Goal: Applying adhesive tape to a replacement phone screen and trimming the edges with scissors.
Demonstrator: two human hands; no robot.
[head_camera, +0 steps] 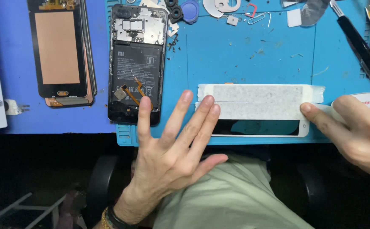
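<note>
A white-framed phone screen [261, 128] lies on the blue mat [244, 51] near its front edge, with two strips of white tape [257, 101] across its upper part. My left hand [172, 148] is spread flat, its fingertips resting on the left end of the tape. My right hand [354, 131] holds a roll of white tape [369, 99], with a finger pressing on the right end of the lower strip.
An opened black phone [136, 63] with its battery exposed lies left of the screen. Further left lie stacked display panels [62, 53]. Small parts, a paper clip [259, 18] and black tools [360, 44] sit along the mat's back and right edges.
</note>
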